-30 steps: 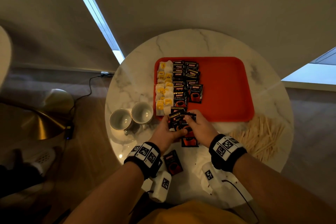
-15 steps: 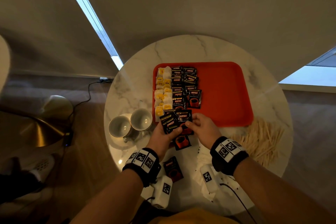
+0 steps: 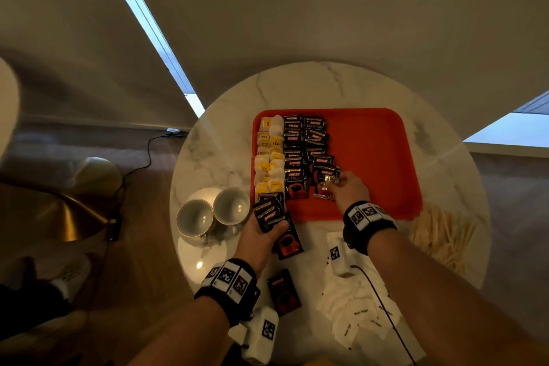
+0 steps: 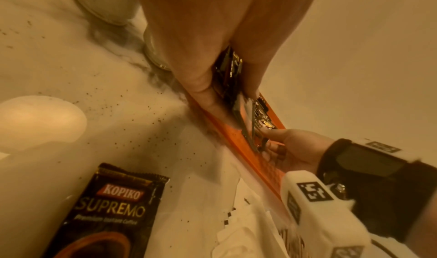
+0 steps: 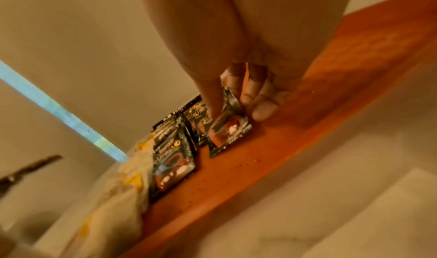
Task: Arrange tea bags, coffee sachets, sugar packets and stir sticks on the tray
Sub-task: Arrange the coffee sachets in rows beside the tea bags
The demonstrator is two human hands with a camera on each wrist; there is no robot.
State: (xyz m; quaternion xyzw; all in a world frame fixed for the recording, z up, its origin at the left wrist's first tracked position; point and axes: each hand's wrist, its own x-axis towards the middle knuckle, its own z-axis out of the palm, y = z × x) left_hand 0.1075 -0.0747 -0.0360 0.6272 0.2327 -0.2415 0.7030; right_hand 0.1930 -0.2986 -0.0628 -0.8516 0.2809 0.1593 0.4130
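Observation:
An orange tray (image 3: 374, 157) lies on the round marble table and carries columns of yellow-tagged tea bags (image 3: 269, 154) and black coffee sachets (image 3: 294, 157). My right hand (image 3: 332, 184) pinches one coffee sachet (image 3: 325, 183) at the near end of the second sachet column; in the right wrist view that sachet (image 5: 227, 131) touches the tray floor (image 5: 331, 103). My left hand (image 3: 267, 224) grips a fanned stack of coffee sachets (image 3: 269, 212) at the tray's near left corner. In the left wrist view the stack (image 4: 229, 69) shows between palm and thumb.
Two loose coffee sachets (image 3: 283, 291) lie on the table near me. White sugar packets (image 3: 356, 306) are piled at the front right. Wooden stir sticks (image 3: 439, 232) lie heaped right of the tray. Two cups (image 3: 214, 214) stand left of it.
My right hand took one sachet from the stack and carried it forward onto the tray. The left hand kept the stack at the tray's near left corner.

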